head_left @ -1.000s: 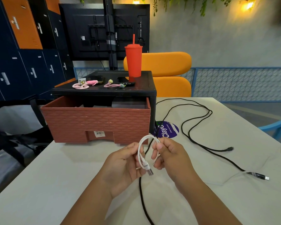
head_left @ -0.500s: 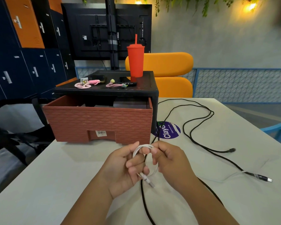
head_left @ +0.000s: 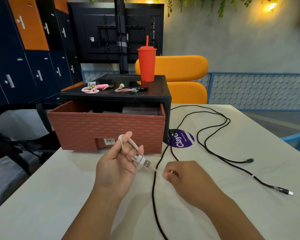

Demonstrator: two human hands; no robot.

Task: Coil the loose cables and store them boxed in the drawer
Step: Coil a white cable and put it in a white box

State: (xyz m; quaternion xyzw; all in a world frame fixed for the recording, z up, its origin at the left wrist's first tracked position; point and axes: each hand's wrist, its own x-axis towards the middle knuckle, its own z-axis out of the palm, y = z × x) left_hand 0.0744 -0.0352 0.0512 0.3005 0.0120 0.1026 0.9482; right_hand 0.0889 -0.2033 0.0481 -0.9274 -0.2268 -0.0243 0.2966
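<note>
My left hand (head_left: 116, 168) holds a short white USB cable (head_left: 128, 144), looped around its raised fingers, with the metal plug sticking out to the right. My right hand (head_left: 182, 175) pinches the cable's other end and draws it out taut to the right. A long black cable (head_left: 213, 134) lies loose across the white table, its plugs at the right. In front of me stands the brick-patterned drawer (head_left: 107, 130), pulled open from a black cabinet (head_left: 142, 99), with dark boxes inside.
On the cabinet top stand a red tumbler (head_left: 146, 64) with a straw and pink coiled cables (head_left: 92, 89). A purple sticker (head_left: 181, 138) lies on the table (head_left: 42, 196). Orange chair behind, blue chair at the right edge, black bag at left.
Both hands were together on the white loop; now my right hand has pulled away to the right, stretching one end, while my left hand keeps the loop on its fingers.
</note>
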